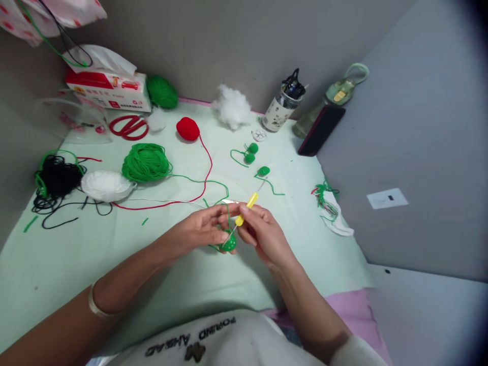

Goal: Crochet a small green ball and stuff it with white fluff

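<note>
My left hand [206, 226] pinches a small green crochet piece [229, 242] above the pale green tablecloth [114, 264]. Green yarn runs from the piece back to a loose green skein [146, 162]. My right hand [261, 231] is closed round a yellow-handled crochet hook [246, 208], whose metal tip points down into the green piece. The two hands touch at the fingertips.
A red yarn ball [188, 128], white yarn [104, 185], black yarn [57, 178], red scissors [129, 127], a tissue box [109, 89], white stuffing [232, 107], a jar [282, 109], a phone [321, 129] and small green crochet bits [251, 152] lie on the cloth. Yarn scraps [328, 203] sit at the right edge.
</note>
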Action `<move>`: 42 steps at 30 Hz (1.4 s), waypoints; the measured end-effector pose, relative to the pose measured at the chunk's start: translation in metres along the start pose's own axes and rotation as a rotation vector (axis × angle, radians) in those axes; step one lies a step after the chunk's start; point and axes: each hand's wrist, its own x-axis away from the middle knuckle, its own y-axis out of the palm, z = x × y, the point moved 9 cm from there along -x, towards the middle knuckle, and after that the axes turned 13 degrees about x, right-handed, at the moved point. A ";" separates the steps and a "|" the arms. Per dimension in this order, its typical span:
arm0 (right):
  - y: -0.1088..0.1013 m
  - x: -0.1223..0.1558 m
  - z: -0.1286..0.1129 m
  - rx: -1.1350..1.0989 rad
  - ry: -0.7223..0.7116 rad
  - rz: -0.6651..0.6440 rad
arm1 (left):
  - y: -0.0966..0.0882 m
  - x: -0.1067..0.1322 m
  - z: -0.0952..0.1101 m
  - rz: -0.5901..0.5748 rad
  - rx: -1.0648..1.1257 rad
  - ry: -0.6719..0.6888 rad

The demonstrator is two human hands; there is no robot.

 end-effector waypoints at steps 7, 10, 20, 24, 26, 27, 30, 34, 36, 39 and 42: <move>-0.010 0.002 0.002 0.019 -0.162 0.180 | -0.009 -0.002 0.007 0.183 0.094 0.032; -0.014 0.004 -0.002 0.056 -0.243 0.285 | -0.017 -0.003 0.006 0.270 0.153 0.049; -0.007 0.006 -0.029 0.118 -0.349 0.093 | -0.012 0.004 0.016 0.310 0.108 0.065; -0.025 0.002 -0.031 -0.166 -0.288 0.158 | -0.024 0.016 0.056 0.259 -0.206 0.167; -0.028 0.000 -0.031 -0.296 -0.252 0.140 | -0.046 0.033 0.085 0.366 -0.215 0.260; -0.029 -0.001 -0.032 -0.332 -0.239 0.128 | -0.057 0.042 0.099 0.406 -0.180 0.308; -0.028 -0.002 -0.034 -0.381 -0.215 0.104 | -0.089 0.076 0.141 0.636 -0.214 0.456; -0.019 -0.004 -0.036 -0.419 -0.196 0.076 | -0.079 0.093 0.182 0.877 -0.912 0.503; -0.012 -0.004 -0.041 -0.415 -0.198 0.058 | -0.058 0.084 0.182 0.897 -1.073 0.549; 0.000 -0.003 -0.051 -0.393 -0.225 0.021 | -0.027 0.047 0.155 0.665 -0.700 0.666; 0.007 -0.001 -0.064 -0.358 -0.268 -0.009 | 0.003 -0.001 0.118 0.380 -0.469 0.556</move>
